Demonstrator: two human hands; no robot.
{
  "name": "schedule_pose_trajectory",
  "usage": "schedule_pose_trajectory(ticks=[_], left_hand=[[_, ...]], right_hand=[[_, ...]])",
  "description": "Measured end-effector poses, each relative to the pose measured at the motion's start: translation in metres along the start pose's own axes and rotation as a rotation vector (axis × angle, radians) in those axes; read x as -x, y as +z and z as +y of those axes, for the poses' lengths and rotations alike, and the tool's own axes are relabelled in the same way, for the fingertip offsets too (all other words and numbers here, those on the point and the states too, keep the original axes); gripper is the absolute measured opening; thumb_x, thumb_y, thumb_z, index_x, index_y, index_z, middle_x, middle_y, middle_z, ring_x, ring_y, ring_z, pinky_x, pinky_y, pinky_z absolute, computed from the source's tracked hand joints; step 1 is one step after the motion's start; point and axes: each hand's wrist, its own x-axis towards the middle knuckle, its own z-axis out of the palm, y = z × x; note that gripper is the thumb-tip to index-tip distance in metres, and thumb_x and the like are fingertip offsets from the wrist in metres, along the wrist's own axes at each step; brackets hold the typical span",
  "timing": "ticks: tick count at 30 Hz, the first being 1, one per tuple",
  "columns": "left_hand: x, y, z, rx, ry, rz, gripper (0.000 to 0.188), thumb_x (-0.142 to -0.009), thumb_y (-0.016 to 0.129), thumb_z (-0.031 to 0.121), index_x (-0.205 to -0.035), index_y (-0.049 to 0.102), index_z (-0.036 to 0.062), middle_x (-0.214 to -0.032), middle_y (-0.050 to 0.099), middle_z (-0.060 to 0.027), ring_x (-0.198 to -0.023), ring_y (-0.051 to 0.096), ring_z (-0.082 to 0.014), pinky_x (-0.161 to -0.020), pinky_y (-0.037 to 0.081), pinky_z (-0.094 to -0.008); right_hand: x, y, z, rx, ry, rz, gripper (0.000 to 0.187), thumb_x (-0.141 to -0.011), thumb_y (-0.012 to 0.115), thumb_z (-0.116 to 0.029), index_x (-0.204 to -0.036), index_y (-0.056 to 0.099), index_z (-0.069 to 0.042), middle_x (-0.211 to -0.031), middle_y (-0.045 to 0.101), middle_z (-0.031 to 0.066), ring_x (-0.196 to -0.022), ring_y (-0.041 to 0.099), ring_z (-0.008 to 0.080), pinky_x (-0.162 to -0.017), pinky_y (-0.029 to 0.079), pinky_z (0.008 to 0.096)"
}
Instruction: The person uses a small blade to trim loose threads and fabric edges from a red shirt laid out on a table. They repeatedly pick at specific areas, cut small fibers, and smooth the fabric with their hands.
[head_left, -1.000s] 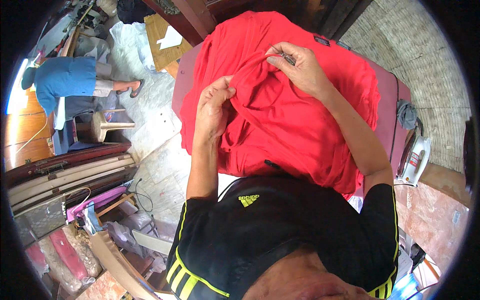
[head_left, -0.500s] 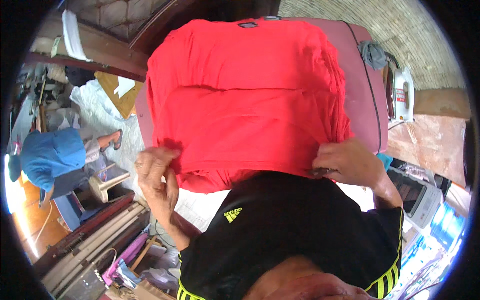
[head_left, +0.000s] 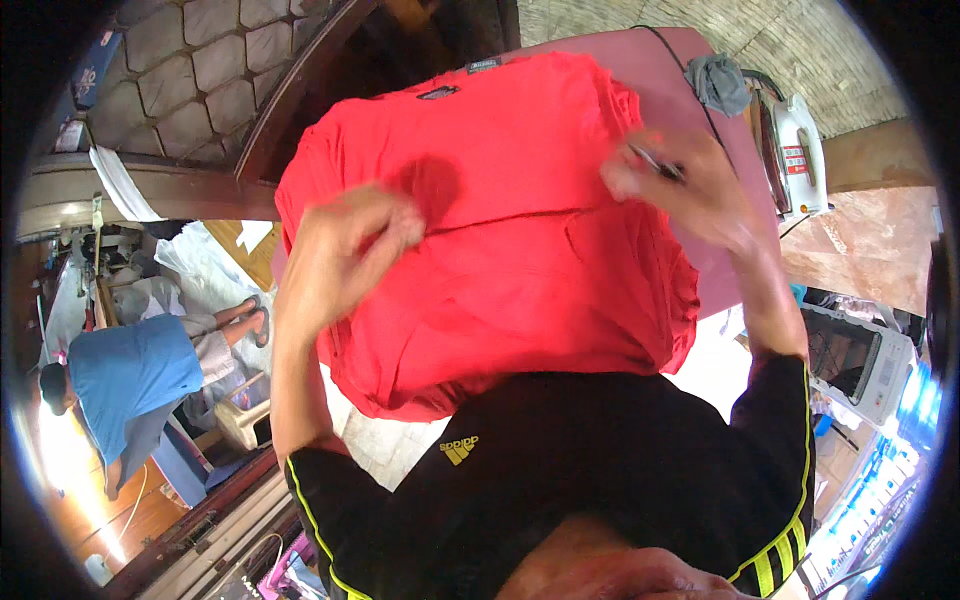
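A red shirt (head_left: pixel 500 280) lies spread on a pink padded board (head_left: pixel 640 55), its collar at the far end and its near hem hanging toward my black shirt. My left hand (head_left: pixel 350 245) hovers over the shirt's left half, blurred by motion, and casts a shadow on the cloth. My right hand (head_left: pixel 685 185) rests at the shirt's right edge, also blurred. A thin dark thing shows at its fingers; what it is I cannot tell. A crease runs across the shirt between the two hands.
A white iron (head_left: pixel 795 150) stands at the board's right edge, with a grey rag (head_left: pixel 720 80) beside it. A white appliance (head_left: pixel 865 360) sits lower right. A person in a blue top (head_left: pixel 130 375) bends over on the floor at left. Wooden beams lie at the lower left.
Both hands have left the shirt's near hem and moved up over its middle. The view has tilted, so the shirt sits lower and larger in the picture.
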Motion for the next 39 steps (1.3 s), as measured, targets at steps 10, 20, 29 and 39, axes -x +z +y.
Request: schedule_pose_trajectory(ticks=[10, 20, 29, 39], left_hand=[[-0.126, 0.061, -0.102, 0.029, 0.099, 0.317, 0.019, -0.078, 0.081, 0.007, -0.094, 0.071, 0.0025, -0.095, 0.068, -0.0084, -0.089, 0.066, -0.0228, -0.079, 0.054, -0.0320], [-0.131, 0.062, -0.112, 0.272, 0.086, 0.242, 0.020, -0.095, 0.063, 0.007, -0.115, 0.069, 0.0052, -0.087, 0.064, -0.0050, -0.068, 0.060, -0.0099, -0.061, 0.052, -0.0247], [-0.139, 0.063, -0.126, 0.500, -0.079, 0.096, 0.010, -0.101, 0.058, 0.010, -0.101, 0.065, 0.0024, -0.076, 0.058, 0.0002, -0.056, 0.053, -0.0052, -0.051, 0.044, -0.0211], [-0.139, 0.062, -0.123, 0.509, -0.003, 0.117, 0.005, -0.100, 0.055, 0.003, -0.103, 0.059, 0.0016, -0.080, 0.059, -0.0020, -0.059, 0.055, -0.0057, -0.050, 0.046, -0.0219]], right_hand=[[-0.145, 0.054, 0.063, 0.012, -0.341, 0.209, 0.014, -0.092, 0.067, -0.010, -0.100, 0.066, 0.002, -0.086, 0.069, 0.0042, -0.078, 0.060, 0.0089, -0.073, 0.050, 0.0255], [-0.149, 0.056, 0.057, 0.007, -0.194, 0.220, 0.030, -0.092, 0.069, -0.018, -0.115, 0.060, 0.000, -0.097, 0.070, 0.0090, -0.093, 0.065, 0.0169, -0.085, 0.051, 0.0316], [-0.154, 0.051, 0.056, 0.076, -0.258, 0.074, 0.027, -0.096, 0.063, -0.022, -0.113, 0.059, -0.001, -0.093, 0.070, 0.0118, -0.089, 0.067, 0.0213, -0.080, 0.051, 0.0351], [-0.160, 0.063, 0.057, 0.170, -0.335, 0.215, 0.024, -0.093, 0.063, -0.024, -0.102, 0.060, -0.002, -0.091, 0.069, 0.0190, -0.085, 0.068, 0.0377, -0.072, 0.052, 0.0448]])
